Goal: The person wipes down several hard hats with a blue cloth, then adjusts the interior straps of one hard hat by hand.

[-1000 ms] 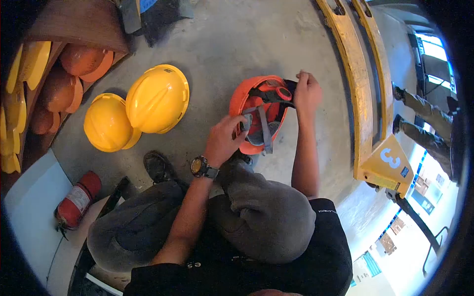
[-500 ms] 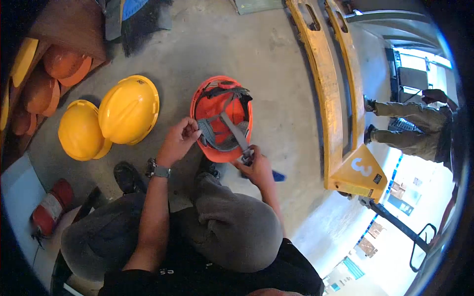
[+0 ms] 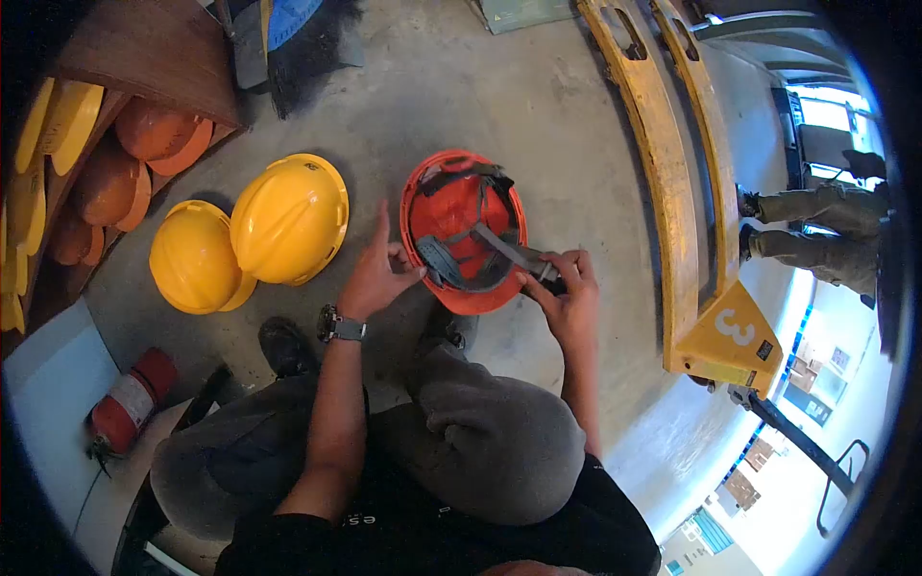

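A red hard hat (image 3: 459, 300) lies with its hollow side up in front of me, its inside showing. Inside it are a grey headband (image 3: 442, 261) and dark harness parts. My left hand (image 3: 376, 274) is at the left rim, index finger stretched out and thumb near or touching the edge. Between the fingers and thumb of my right hand (image 3: 570, 300), at the right rim, is the end of a grey strap (image 3: 509, 252) that runs out from inside the hat. A dark piece at the strap's end is partly covered by the fingers.
Two yellow hard hats (image 3: 290, 219) rest on the floor to the left. More hats fill a brown shelf (image 3: 154, 58). A fire extinguisher (image 3: 134, 401) stands lower left. A yellow pallet jack (image 3: 663, 211) is on the right, with another person's legs (image 3: 816, 226) beyond it.
The view has shifted, so everything sits further right. My left index finger has straightened from a curled pose. My right hand has drawn the strap end outward, past the hat's right rim.
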The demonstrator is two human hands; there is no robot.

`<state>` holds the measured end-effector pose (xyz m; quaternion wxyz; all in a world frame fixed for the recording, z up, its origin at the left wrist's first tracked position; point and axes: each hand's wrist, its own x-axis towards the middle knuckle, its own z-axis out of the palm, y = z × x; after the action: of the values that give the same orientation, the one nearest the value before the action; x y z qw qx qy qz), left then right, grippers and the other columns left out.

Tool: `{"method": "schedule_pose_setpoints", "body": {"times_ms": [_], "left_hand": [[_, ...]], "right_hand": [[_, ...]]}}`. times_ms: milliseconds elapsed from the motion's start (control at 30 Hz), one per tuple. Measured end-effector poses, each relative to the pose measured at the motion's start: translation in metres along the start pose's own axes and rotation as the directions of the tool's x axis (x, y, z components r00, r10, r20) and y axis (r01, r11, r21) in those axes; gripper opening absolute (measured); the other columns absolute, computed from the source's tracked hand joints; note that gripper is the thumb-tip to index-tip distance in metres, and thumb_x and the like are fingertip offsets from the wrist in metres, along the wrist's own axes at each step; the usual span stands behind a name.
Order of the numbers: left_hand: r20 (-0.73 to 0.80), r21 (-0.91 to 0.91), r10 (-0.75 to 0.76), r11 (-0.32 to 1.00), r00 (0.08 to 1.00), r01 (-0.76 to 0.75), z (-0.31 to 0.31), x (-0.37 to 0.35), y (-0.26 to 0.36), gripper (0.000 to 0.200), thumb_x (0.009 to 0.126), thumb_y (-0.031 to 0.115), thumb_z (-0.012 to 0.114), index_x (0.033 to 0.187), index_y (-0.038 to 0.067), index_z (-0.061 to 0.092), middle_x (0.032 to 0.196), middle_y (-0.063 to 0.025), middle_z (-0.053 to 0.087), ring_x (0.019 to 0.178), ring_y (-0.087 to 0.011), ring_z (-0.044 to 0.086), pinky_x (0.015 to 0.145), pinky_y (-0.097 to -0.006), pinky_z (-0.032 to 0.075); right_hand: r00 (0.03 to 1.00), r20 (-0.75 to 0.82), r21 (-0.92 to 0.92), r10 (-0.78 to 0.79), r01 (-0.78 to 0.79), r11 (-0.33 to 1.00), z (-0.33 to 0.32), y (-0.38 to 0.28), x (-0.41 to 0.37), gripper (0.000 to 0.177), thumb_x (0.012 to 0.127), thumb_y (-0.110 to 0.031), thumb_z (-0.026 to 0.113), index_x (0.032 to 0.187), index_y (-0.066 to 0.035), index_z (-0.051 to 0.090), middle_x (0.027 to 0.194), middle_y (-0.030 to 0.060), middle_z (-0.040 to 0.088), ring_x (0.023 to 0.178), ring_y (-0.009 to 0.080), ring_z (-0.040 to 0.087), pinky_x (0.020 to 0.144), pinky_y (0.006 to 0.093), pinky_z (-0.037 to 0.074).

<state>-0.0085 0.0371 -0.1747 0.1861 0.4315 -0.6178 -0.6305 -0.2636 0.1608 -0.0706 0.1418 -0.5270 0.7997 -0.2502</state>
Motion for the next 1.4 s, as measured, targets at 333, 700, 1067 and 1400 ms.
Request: {"method": "schedule_pose_setpoints", "body": {"times_ms": [333,700,1067,1400], "left_hand": [[0.024,0.206,0.033,0.978,0.999,-0.037,-0.002,0.000,0.007,0.085,0.083,0.014,0.074,0.156,0.014,0.029,0.075,-0.0086,0.064,0.068,-0.0199,0.062,0.069,-0.0340,0.051],[-0.100,0.216,0.138,0.970,0.985,-0.114,0.012,0.010,0.014,0.072,0.073,0.012,0.079,0.139,0.003,0.051,0.091,-0.0118,0.063,0.080,-0.0246,0.062,0.074,-0.0370,0.053],[-0.091,0.140,0.192,0.974,0.977,-0.179,0.025,0.010,0.016,0.050,0.063,0.007,0.079,0.104,0.004,0.050,0.112,-0.0171,0.052,0.111,-0.0383,0.054,0.094,-0.0446,0.047],[-0.076,0.286,0.232,0.937,0.970,-0.202,0.029,0.013,0.016,0.049,0.065,0.013,0.081,0.104,0.005,0.053,0.106,-0.0138,0.053,0.107,-0.0334,0.056,0.094,-0.0424,0.048]], "right_hand": [[0.992,0.020,0.427,-0.125,0.104,0.898,-0.001,-0.041,0.044,0.041,0.072,-0.012,0.088,0.107,-0.001,0.071,0.096,0.0067,0.062,0.088,0.0170,0.062,0.076,0.0286,0.050],[0.991,-0.132,0.583,0.006,0.073,0.809,0.076,-0.029,0.022,0.039,0.068,-0.013,0.092,0.092,-0.005,0.062,0.091,0.0037,0.066,0.081,0.0142,0.062,0.074,0.0296,0.052],[0.896,-0.443,0.322,0.035,0.123,0.939,0.151,-0.032,0.034,0.035,0.072,-0.015,0.091,0.083,-0.005,0.059,0.074,0.0016,0.058,0.061,0.0087,0.048,0.054,0.0246,0.039],[0.878,-0.467,0.266,-0.109,0.257,0.929,0.145,-0.033,0.034,0.019,0.079,-0.009,0.083,0.084,-0.002,0.066,0.084,0.0136,0.065,0.074,0.0267,0.065,0.067,0.0336,0.052]]}}
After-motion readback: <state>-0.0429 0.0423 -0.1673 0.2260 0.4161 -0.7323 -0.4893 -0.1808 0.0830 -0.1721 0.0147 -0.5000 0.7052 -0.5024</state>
